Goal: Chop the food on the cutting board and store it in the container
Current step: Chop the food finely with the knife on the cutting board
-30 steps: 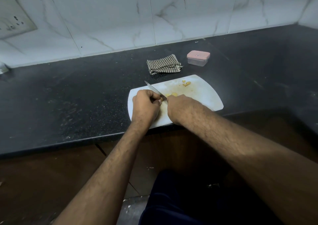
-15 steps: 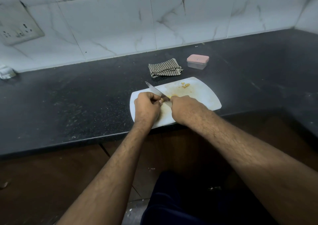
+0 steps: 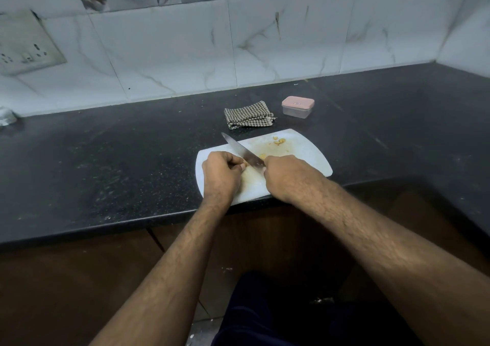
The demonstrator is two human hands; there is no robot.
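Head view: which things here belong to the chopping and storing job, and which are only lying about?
Belong to the job:
cutting board
knife, gripped by the right hand
yellow food pieces, and the piece held by the left hand
pink-lidded container, closed

Only lying about:
checked cloth
wall socket plate
crumpled thing at the left edge, unclear

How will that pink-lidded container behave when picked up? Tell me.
The container probably lifts easily: it looks like small, thin clear plastic and appears empty. Its low, wide shape suggests it won't tip readily. On the smooth dark counter it may slide if nudged.
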